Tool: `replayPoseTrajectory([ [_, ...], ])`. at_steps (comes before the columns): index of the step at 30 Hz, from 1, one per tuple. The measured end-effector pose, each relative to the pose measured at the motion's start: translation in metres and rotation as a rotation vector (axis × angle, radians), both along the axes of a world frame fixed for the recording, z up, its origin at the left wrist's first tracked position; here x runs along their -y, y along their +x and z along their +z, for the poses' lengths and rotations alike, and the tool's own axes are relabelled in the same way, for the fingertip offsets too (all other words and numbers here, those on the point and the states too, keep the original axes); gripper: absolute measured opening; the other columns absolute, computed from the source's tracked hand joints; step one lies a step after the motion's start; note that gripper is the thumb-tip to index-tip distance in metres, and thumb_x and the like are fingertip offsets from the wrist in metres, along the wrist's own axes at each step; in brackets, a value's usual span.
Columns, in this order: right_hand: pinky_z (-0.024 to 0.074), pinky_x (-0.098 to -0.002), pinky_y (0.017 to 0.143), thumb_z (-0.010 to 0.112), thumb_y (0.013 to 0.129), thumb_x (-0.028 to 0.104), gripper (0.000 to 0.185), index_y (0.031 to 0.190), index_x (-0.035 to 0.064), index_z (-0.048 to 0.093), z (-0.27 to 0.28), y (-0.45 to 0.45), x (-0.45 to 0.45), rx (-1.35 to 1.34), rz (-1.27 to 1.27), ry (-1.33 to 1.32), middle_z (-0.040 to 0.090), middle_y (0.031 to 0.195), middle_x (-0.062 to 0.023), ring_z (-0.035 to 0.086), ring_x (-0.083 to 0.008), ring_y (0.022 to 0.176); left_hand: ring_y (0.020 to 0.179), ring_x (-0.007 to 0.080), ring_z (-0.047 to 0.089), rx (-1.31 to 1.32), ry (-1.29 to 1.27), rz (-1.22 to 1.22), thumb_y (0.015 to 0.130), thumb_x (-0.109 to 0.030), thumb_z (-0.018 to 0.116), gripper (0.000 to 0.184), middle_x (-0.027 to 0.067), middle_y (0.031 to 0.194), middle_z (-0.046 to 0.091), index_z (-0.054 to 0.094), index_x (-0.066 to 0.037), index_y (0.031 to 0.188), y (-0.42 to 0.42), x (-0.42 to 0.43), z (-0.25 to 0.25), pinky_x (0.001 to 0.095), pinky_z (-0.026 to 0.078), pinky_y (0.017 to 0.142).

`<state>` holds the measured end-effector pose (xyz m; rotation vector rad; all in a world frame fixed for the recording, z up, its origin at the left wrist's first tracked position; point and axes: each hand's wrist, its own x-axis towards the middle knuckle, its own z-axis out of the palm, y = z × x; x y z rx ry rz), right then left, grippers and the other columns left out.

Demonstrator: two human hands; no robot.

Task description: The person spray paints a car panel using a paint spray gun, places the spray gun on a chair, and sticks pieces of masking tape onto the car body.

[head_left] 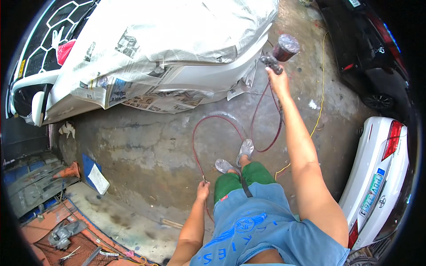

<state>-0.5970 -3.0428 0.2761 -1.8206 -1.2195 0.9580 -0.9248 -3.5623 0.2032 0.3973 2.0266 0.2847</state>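
My right hand [278, 81] grips a spray gun [271, 63] at the end of my outstretched arm. A paint-stained cup [286, 47] sits on top of the gun. Lower down, my left hand [203, 190] is closed around a red air hose [194, 144], which loops over the floor and up to the gun. Left of the gun stands a car masked with newspaper and pale sheeting [177, 33]. Its bare white body panel [208, 77] shows below the covering, a short distance from the gun.
A yellow cord [320, 102] runs along the concrete floor [146, 146] on the right. Beyond it stand a black car [355, 48] and a white car [370, 177]. At lower left are an orange cone [69, 171], a blue-and-white board [95, 175] and a plastic bag [64, 232].
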Motion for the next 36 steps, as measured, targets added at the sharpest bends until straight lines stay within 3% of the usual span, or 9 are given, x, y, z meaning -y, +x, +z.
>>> replayPoseTrajectory([
  [5, 0.0521, -0.0423, 0.074, 0.073, 0.088, 0.041, 0.043, 0.11, 0.0053, 0.063, 0.02, 0.029, -0.007, 0.052, -0.084, -0.031, 0.071, 0.084, -0.0147, 0.072, -0.0282, 0.084, 0.126, 0.0338, 0.058, -0.016, 0.035, 0.007, 0.093, -0.033, 0.065, 0.062, 0.026, 0.133, 0.061, 0.05, 0.008, 0.138, 0.002, 0.0, -0.013, 0.0389, 0.043, 0.108],
  [6, 0.0522, -0.0444, 0.08, 0.073, 0.088, 0.043, 0.049, 0.118, 0.0055, 0.063, 0.036, 0.027, 0.001, 0.008, -0.065, -0.132, 0.072, 0.095, -0.0228, 0.071, -0.0362, 0.095, 0.126, 0.0336, 0.058, -0.01, 0.03, 0.002, 0.093, -0.032, 0.065, 0.062, 0.0259, 0.133, 0.061, 0.051, 0.008, 0.138, 0.004, -0.001, -0.013, 0.0388, 0.043, 0.108],
  [11, 0.0505, -0.0452, 0.091, 0.074, 0.086, 0.047, 0.068, 0.134, 0.0015, 0.056, -0.018, 0.011, 0.05, 0.043, 0.004, -0.075, 0.068, 0.115, -0.0307, 0.066, -0.0417, 0.112, 0.126, 0.0331, 0.058, -0.008, -0.015, -0.036, 0.094, -0.032, 0.065, 0.061, 0.0257, 0.134, 0.061, 0.051, 0.007, 0.138, 0.014, -0.004, -0.002, 0.0383, 0.043, 0.108],
  [13, 0.0537, -0.0414, 0.08, 0.077, 0.085, 0.047, 0.071, 0.135, 0.0005, 0.056, -0.06, -0.002, 0.083, 0.078, 0.039, 0.105, 0.073, 0.101, -0.0218, 0.072, -0.0353, 0.093, 0.126, 0.0332, 0.058, -0.006, -0.024, -0.062, 0.094, -0.032, 0.064, 0.061, 0.0258, 0.134, 0.061, 0.051, 0.007, 0.139, 0.012, -0.005, -0.007, 0.0383, 0.043, 0.108],
  [17, 0.0478, -0.0282, 0.057, 0.079, 0.086, 0.042, 0.061, 0.134, 0.0081, 0.062, 0.007, -0.011, 0.147, -0.437, 0.242, -0.331, 0.059, 0.073, -0.0008, 0.056, -0.0112, 0.059, 0.127, 0.0347, 0.057, 0.01, -0.043, -0.042, 0.094, -0.031, 0.064, 0.062, 0.027, 0.136, 0.059, 0.049, 0.006, 0.141, 0.013, -0.017, 0.004, 0.0386, 0.043, 0.108],
  [23, 0.0508, -0.0322, 0.066, 0.076, 0.089, 0.04, 0.057, 0.138, 0.0153, 0.06, 0.012, 0.02, 0.207, -0.32, 0.494, -0.381, 0.063, 0.076, -0.003, 0.059, -0.0135, 0.065, 0.131, 0.0361, 0.054, -0.001, -0.095, -0.127, 0.093, -0.035, 0.063, 0.065, 0.0286, 0.141, 0.054, 0.048, 0.005, 0.143, 0.015, -0.04, 0.016, 0.0395, 0.041, 0.11],
  [27, 0.0527, -0.0431, 0.09, 0.073, 0.09, 0.039, 0.055, 0.14, 0.0204, 0.058, 0.005, 0.042, 0.222, -0.137, 0.538, -0.158, 0.072, 0.114, -0.0151, 0.07, -0.0325, 0.102, 0.133, 0.037, 0.052, -0.005, -0.114, -0.302, 0.092, -0.04, 0.063, 0.069, 0.0292, 0.142, 0.053, 0.047, 0.005, 0.144, 0.022, -0.055, 0.014, 0.0405, 0.04, 0.111],
  [30, 0.0489, -0.0458, 0.099, 0.07, 0.091, 0.041, 0.055, 0.14, 0.0213, 0.057, 0.005, 0.051, 0.221, -0.142, 0.503, -0.284, 0.065, 0.132, -0.0148, 0.062, -0.0378, 0.12, 0.133, 0.0401, 0.051, 0.102, -0.142, -0.326, 0.092, -0.044, 0.062, 0.072, 0.0286, 0.143, 0.052, 0.048, 0.003, 0.144, 0.033, -0.063, 0.007, 0.0421, 0.04, 0.112],
  [36, 0.0468, -0.0429, 0.102, 0.069, 0.091, 0.044, 0.057, 0.141, 0.0189, 0.057, -0.004, 0.031, 0.194, -0.203, 0.359, -0.272, 0.066, 0.131, -0.0153, 0.062, -0.0354, 0.122, 0.148, 0.0407, 0.027, 0.042, -0.304, -0.995, 0.097, -0.054, 0.051, 0.064, 0.0238, 0.158, 0.034, 0.05, -0.014, 0.147, 0.056, -0.065, 0.01, 0.0476, 0.025, 0.12],
])
